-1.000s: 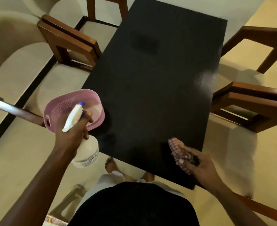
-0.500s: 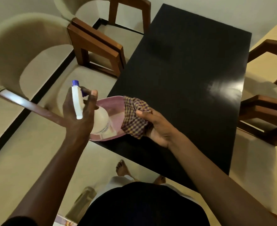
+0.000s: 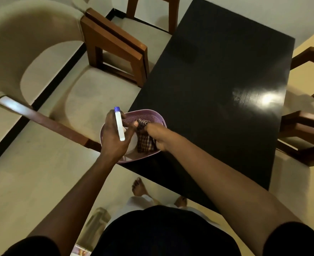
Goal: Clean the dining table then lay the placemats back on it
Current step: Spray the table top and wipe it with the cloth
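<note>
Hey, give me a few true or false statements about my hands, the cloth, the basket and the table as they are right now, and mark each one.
1. The left hand grips the spray bottle. True.
2. The checked cloth lies spread in the middle of the table. False: the right hand holds it bunched at the pink basket.
3. The pink basket is at the table's near left corner. True.
4. Placemats are already laid on the table. False: no placemat shows on the dark top.
</note>
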